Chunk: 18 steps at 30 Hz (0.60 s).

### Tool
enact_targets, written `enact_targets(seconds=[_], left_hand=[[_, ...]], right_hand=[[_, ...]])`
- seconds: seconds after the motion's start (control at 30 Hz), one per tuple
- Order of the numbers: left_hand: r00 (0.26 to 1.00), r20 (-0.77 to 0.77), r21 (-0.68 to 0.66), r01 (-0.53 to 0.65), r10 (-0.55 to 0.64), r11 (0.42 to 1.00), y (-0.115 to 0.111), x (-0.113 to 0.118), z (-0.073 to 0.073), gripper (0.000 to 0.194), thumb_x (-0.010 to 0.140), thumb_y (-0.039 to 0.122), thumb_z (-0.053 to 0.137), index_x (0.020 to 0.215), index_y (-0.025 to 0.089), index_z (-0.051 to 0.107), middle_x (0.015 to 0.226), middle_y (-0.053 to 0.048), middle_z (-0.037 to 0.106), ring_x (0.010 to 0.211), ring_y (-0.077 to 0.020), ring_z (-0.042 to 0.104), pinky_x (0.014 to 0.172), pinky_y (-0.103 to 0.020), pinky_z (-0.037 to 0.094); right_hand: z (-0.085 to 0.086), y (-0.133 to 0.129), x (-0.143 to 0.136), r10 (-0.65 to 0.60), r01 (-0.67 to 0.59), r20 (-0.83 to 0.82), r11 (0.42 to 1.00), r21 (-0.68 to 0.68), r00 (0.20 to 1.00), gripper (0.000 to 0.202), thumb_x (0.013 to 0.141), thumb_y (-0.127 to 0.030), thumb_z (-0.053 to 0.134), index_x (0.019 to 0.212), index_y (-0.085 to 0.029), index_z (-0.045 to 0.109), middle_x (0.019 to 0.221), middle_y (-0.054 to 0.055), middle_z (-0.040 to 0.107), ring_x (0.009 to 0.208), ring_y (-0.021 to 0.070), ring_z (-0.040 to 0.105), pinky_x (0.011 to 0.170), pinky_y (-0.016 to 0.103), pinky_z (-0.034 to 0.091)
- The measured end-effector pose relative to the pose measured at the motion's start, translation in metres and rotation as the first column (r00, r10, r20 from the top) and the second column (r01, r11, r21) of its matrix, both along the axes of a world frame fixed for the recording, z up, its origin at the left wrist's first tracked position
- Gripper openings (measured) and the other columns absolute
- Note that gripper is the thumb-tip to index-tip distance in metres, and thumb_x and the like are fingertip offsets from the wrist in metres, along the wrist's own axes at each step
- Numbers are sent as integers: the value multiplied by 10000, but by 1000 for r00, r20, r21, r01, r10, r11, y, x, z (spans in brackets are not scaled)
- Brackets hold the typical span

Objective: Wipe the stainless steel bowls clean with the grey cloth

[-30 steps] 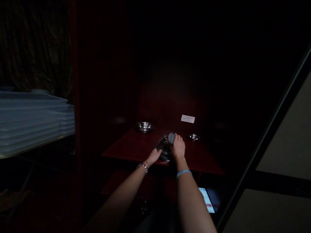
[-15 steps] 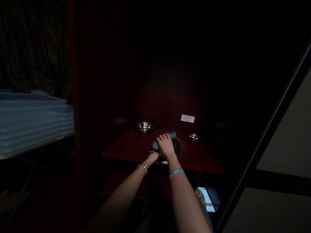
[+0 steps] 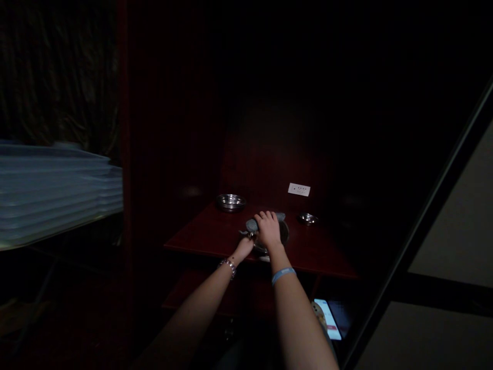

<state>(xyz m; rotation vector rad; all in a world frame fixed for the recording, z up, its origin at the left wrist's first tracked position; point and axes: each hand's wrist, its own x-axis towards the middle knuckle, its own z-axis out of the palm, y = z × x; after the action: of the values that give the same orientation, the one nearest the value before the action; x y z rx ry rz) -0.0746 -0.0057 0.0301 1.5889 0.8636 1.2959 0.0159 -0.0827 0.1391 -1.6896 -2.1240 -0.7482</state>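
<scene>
My right hand (image 3: 269,229) is closed over a bunched grey cloth (image 3: 252,225), pressing it against a round metal bowl (image 3: 285,234). The bowl stands near the front edge of the dark red shelf (image 3: 196,237), its inside looking dark. Low on the bowl's left side, my left hand (image 3: 244,248) is closed at the rim; its fingertips are partly hidden. Beneath the bowl a small white patch (image 3: 265,258) shows at the shelf edge.
Stacked shiny metal bowls (image 3: 231,202) stand at the back left, and a small metal bowl (image 3: 308,219) at the right. A white socket plate (image 3: 299,189) is on the back wall. Clear plastic boxes (image 3: 57,187) are stacked at left. A lit phone (image 3: 327,318) lies lower right.
My right hand and the cloth have shifted slightly right over the bowl. More of the bowl's near rim now shows between my hands. The view has moved a little.
</scene>
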Motion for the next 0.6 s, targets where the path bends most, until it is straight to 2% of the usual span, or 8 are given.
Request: enact_targets(seconds=[0.17,0.37,0.5,0.6], left_hand=[[995,91,-57,52,-47,997,13,3,-13,183,827,315,600,867,177,714,951,-121,764,975,-267,691,941,-364,514],[973,224,-120,82,-54,989,17,4,-11,151,745,311,681,801,170,673,817,-73,741,852,-221,678,865,-336,514],[976,215,-174,76,-37,982,17,3,-13,140,739,308,681,757,172,651,692,-36,695,736,-199,653,743,-313,511],[977,211,-220,55,-7,974,17,1,-16,179,756,333,677,798,160,662,703,-31,698,705,-187,653,699,-302,503]], right_hand=[[-1,-2,6,-56,62,-119,997,42,991,448,841,-141,589,1285,-198,608,1332,113,615,1238,282,471,1102,422,285],[-1,-3,4,-61,83,-243,993,79,968,473,810,-112,566,1271,-205,617,1288,114,630,1185,280,491,1075,407,311],[-2,-1,9,-97,147,-379,983,108,921,481,804,-98,517,1263,-197,623,1254,120,637,1152,284,511,1041,394,357],[-4,1,16,-120,201,-501,973,111,857,485,805,-92,481,1258,-188,624,1234,127,642,1124,285,545,1003,380,407]])
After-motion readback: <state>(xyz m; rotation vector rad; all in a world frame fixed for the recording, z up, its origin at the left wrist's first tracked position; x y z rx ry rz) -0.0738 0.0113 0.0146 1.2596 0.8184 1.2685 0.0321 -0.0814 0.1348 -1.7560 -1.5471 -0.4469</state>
